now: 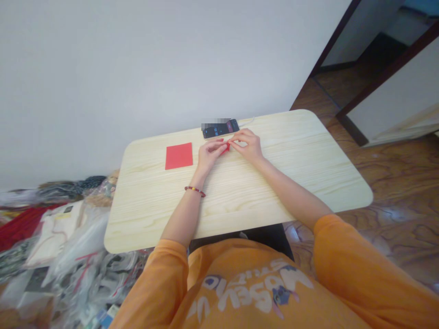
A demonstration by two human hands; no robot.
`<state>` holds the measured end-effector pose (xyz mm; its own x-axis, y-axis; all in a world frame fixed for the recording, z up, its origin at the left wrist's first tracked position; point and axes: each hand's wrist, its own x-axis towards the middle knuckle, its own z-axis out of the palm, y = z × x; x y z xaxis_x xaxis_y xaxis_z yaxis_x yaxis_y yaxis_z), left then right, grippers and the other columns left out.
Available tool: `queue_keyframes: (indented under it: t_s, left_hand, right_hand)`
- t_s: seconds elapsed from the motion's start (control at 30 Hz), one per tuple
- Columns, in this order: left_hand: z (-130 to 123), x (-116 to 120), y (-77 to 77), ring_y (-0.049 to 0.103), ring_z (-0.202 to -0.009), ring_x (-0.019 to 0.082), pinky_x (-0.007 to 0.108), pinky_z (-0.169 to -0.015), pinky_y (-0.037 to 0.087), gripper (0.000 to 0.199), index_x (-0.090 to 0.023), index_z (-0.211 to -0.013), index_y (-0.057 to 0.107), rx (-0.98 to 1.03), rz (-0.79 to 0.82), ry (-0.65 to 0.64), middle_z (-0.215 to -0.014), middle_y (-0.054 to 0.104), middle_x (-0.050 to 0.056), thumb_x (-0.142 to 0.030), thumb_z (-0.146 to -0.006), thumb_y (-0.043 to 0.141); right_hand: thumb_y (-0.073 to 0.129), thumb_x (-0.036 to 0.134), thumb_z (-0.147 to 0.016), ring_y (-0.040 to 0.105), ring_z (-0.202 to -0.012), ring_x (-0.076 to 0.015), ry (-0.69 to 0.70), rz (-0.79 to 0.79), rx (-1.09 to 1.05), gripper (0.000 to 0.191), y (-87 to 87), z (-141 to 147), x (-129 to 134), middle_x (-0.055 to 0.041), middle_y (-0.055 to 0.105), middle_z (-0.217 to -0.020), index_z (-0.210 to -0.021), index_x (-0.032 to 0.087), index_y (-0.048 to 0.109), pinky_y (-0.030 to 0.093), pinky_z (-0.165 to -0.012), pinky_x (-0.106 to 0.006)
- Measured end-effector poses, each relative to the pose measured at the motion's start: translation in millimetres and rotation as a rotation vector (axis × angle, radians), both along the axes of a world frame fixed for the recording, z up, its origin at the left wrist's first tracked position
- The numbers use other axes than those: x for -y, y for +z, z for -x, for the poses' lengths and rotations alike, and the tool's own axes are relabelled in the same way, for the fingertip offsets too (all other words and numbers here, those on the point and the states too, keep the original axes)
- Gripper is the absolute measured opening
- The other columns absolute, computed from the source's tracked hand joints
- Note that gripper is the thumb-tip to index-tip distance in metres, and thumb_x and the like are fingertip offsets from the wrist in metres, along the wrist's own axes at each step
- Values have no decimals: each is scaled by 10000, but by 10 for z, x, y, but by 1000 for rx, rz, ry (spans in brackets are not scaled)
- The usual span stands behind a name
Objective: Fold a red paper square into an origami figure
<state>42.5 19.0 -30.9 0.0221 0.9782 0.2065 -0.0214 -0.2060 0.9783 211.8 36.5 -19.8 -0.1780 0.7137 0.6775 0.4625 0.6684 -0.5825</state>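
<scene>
**Folded red paper** (226, 147), small, pinched at the centre of the view between the fingertips of both hands. The left grip (211, 153) and right grip (247, 146) close on it from opposite sides, fingers curled inward. The left forearm (181, 212) and right forearm (291, 192) angle in toward each other above the pale wood-grain surface (154, 214). A beaded bracelet (195, 190) circles the left wrist. A flat red sheet (179, 156) lies just left of the left grip, not touching it. A phone (220, 128) lies just beyond the hands near the far edge, with a white cable (247, 121) at its right end.
</scene>
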Motion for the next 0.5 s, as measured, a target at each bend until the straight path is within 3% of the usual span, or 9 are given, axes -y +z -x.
queue_keyframes:
  t_s: [0.1,0.23,0.5]
  left_hand:
    - [5,21,12,672,-897,200,375,-837,558,344,-194,-844,760,-65,-49,0,-1109,673,109,-462,-632,793]
    - [20,51,53,648,-961,210,367,-838,558,246,-209,-798,761,-206,-140,64,-1058,671,95,-411,-659,788]
    - [11,57,93,631,-919,193,296,-706,551,120,-212,-729,751,-243,-119,119,-936,674,79,-319,-679,767]
  right_hand:
    - [654,274,-809,559,-783,-183,10,-10,5,105,-12,11,-1,-32,638,-793,-743,215,711,448,-757,-344]
    - [661,269,-803,568,-797,-190,33,-10,4,106,-10,35,18,-33,648,-795,-719,222,705,446,-789,-358]
    - [675,238,-766,525,-726,-173,23,99,-13,64,71,44,65,-37,639,-783,-713,212,701,449,-705,-329]
